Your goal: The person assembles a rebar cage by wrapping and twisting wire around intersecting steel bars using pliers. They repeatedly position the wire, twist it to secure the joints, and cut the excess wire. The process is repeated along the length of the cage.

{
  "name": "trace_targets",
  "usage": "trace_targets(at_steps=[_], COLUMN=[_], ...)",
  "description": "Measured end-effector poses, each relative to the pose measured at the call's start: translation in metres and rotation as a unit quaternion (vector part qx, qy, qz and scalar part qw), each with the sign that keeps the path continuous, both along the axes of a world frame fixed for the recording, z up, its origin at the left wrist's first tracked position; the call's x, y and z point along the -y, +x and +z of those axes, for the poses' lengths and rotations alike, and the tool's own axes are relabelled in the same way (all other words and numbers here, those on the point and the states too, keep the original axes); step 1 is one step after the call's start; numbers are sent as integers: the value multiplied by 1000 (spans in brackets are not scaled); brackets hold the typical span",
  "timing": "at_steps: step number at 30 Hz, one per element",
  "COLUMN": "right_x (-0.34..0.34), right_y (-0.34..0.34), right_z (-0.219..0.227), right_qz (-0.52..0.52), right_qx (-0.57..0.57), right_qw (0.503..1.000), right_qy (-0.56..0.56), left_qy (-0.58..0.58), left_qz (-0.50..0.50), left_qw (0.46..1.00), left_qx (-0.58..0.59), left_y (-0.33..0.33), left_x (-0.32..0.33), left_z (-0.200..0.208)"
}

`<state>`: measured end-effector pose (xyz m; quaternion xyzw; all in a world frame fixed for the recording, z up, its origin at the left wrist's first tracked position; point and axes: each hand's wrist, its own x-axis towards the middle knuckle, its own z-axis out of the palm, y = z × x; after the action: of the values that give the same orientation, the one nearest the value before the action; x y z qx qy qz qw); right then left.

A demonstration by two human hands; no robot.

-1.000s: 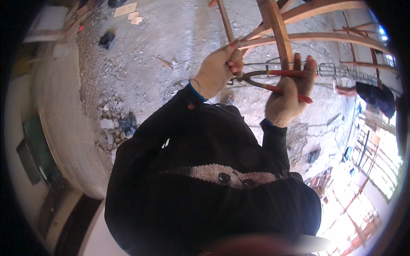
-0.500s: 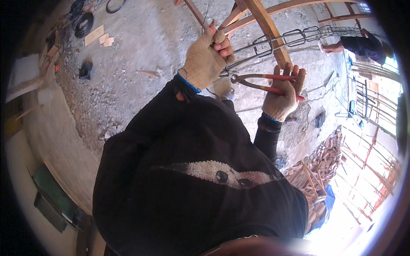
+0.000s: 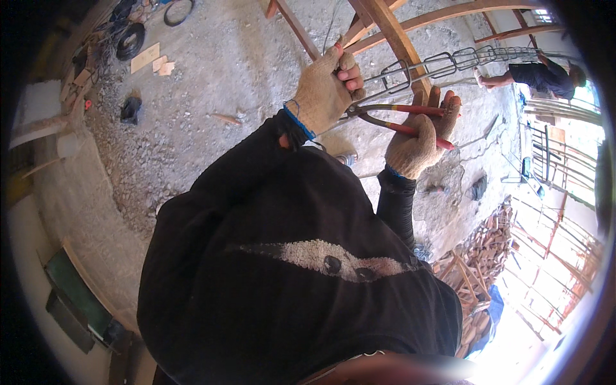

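My left hand (image 3: 323, 90), in a beige work glove, is closed with the fingers curled in. A thin wire (image 3: 332, 27) rises from its thumb side. Red-handled pincers (image 3: 420, 131) lie across my gloved right hand (image 3: 417, 138), their handles spread, thumb over the lower one and fingers partly extended. The pincers' jaws point left, right beside my left hand and the end of a steel bar cage (image 3: 443, 64). Rectangular stirrups hang along this cage, which runs off to the upper right across a wooden support (image 3: 404, 48).
A person in dark clothes (image 3: 545, 78) bends at the cage's far end. Coils of black wire or hose (image 3: 131, 41) lie at the upper left beside wood scraps (image 3: 145, 58). Broken wood (image 3: 478, 256) is piled at the lower right. Rubble covers the rough floor (image 3: 212, 83).
My left hand has shifted right and slightly down, closer to the pincers. My right hand has moved slightly left and up, with the pincers still in it.
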<state>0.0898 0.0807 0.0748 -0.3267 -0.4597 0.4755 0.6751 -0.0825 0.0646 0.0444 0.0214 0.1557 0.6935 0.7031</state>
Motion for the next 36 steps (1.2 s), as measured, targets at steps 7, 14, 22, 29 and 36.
trace_targets(at_steps=[7, 14, 22, 29, 36], right_x=[-3, 2, -4, -2, 0], right_y=[1, -1, -5, -9, -7], right_z=[-13, -13, 1, 5, 3], right_qz=[45, -7, 91, 120, 135], right_qx=[-10, -29, -19, 22, 30], right_qw=[997, 999, 990, 990, 988], right_qy=[65, 35, 110, 67, 61], left_qy=[16, -9, 35, 25, 41], left_qz=[-36, -8, 4, 13, -4], left_qw=[999, 998, 983, 974, 979], left_qx=[30, 61, 181, 226, 198], left_y=[6, -2, -14, -4, -6], left_x=[0, 1, 18, 17, 18], left_z=[0, -6, -26, -25, -22])
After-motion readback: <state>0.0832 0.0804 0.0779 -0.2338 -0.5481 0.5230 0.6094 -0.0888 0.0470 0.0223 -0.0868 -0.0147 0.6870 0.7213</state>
